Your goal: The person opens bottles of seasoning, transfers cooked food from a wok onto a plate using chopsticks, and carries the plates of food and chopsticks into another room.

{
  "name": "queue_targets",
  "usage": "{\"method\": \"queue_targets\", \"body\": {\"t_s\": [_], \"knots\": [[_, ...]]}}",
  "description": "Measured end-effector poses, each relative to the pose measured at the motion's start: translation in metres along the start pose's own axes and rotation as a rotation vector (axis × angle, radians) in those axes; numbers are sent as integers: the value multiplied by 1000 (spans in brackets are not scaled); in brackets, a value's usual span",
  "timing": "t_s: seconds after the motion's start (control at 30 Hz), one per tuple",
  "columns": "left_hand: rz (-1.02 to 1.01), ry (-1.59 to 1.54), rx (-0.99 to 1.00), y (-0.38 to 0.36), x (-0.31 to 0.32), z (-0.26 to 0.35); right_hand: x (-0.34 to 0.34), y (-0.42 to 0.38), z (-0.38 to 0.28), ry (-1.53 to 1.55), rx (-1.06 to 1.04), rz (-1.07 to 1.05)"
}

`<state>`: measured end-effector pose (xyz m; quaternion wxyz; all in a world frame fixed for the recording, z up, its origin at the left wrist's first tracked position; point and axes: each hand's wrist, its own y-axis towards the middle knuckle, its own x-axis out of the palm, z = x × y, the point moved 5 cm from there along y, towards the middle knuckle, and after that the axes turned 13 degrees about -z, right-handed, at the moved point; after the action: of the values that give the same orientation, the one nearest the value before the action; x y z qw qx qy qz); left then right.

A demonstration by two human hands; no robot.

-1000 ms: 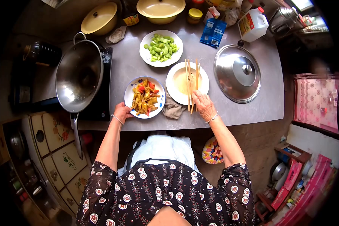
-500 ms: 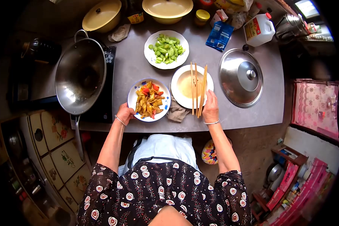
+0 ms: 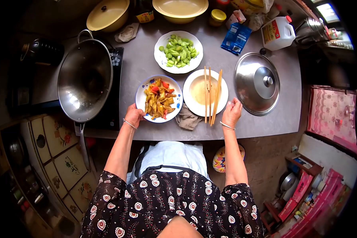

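Note:
My left hand (image 3: 135, 115) grips the left rim of a blue-edged plate (image 3: 177, 108), its fingers partly hidden by the plate. On it lies a cooked dish (image 3: 158, 101) of brown strips and red pieces. Just right of a white bowl (image 3: 225, 93), my right hand (image 3: 231, 114) is held with curled fingers and nothing visible in them. Several wooden chopsticks (image 3: 216, 97) rest across the bowl, which has some pale liquid (image 3: 197, 91) in it. A crumpled grey cloth (image 3: 187, 119) lies between plate and bowl. Behind them, a white plate (image 3: 158, 57) carries chopped green vegetables (image 3: 179, 51).
To the left a wok (image 3: 85, 79) sits on a black cooktop (image 3: 116, 91), its handle (image 3: 84, 148) jutting toward me. A steel lid (image 3: 258, 89) lies at right. Along the back stand yellow basins (image 3: 180, 18), a jar (image 3: 217, 17), a blue packet (image 3: 236, 37) and a white jug (image 3: 281, 33).
My right hand has come away from the bowl and chopsticks, and its fingers have curled. The plate of cooked food in my left hand has shifted slightly away from me.

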<state>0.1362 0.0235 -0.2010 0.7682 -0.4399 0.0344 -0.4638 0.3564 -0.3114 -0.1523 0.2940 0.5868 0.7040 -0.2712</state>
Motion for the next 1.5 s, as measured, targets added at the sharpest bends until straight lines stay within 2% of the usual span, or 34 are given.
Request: {"method": "queue_targets", "body": {"t_s": [0.13, 0.23, 0.33, 0.43, 0.57, 0.7, 0.87, 0.97, 1.0, 1.1, 1.13, 1.23, 1.33, 1.43, 1.47, 1.5], "knots": [[5, -5, 6, 3, -2, -1, 19, 23, -30, 164, -136, -76], [19, 4, -11, 5, -7, -8, 49, 41, -48, 635, 125, -292], [20, 3, -17, 6, -9, -10, 76, 40, -77, 860, 306, -524], [22, 5, -16, 5, -7, -8, 85, 45, -81, 699, 187, -419], [27, 33, -22, 7, -8, -9, 41, 37, -91, -262, -100, -82], [52, 49, -48, 5, -5, -5, 34, 4, -83, -480, 154, -311], [61, 66, -69, 7, -7, -8, 60, -10, -52, -637, 168, -369], [56, 63, -60, 6, -7, -7, 53, -8, -48, -388, 246, -276], [56, 67, -60, 7, -7, -7, 51, -2, -51, -290, 111, -168], [56, 78, -63, 5, -5, -7, 47, 33, -78, 193, -6, -117], [57, 81, -61, 5, -5, -5, 64, 48, -62, 392, 187, -186], [69, 75, -71, 6, -5, -6, 96, 82, -74, 737, 529, -326], [77, 52, -66, 5, -5, -8, 123, 112, -75, 683, 438, -189], [85, 45, -63, 5, -7, -9, 146, 131, -71, 327, 419, -316], [86, 50, -66, 5, -7, -9, 146, 133, -78, 327, 451, -355], [83, 55, -68, 5, -6, -9, 156, 140, -68, 282, 396, -378]]}}
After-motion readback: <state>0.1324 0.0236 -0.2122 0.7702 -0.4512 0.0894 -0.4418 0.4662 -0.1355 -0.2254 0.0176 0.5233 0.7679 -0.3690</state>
